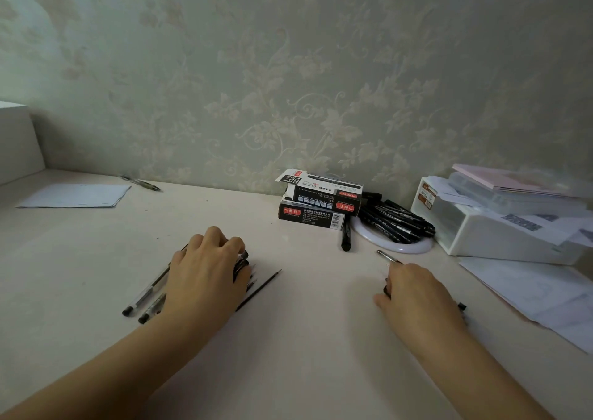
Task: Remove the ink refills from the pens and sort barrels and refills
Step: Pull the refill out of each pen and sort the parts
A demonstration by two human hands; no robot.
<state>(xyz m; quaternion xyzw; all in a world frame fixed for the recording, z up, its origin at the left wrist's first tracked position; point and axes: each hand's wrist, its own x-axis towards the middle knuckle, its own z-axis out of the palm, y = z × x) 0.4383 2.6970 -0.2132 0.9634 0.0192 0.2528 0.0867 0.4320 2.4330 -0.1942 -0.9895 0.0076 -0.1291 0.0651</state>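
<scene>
While the left hand [205, 270] lies palm-down over a bundle of clear pens [146, 294], its fingers curl around their dark tips, so it seems to grip the bundle against the desk [305, 339]. Two pen ends with black caps stick out behind the wrist, toward the person. A thin ink refill [260, 288] lies loose on the desk just beside that hand, on the side facing the stacked pen boxes [319, 203]. The right hand [417, 294] rests on the desk nearer the person than the boxes, fingers curled round a single pen [389, 257] whose metal end pokes out toward the boxes. Just beside the boxes, a heap of black markers [396, 220] lies on a white ring [398, 245], and one black marker [346, 237] stands off the boxes' near corner. Beyond the ring sits a white storage box [500, 227] with loose papers [545, 294] in front. Far from the boxes, by the wall, lie a paper sheet [75, 195] and another pen [141, 183].
</scene>
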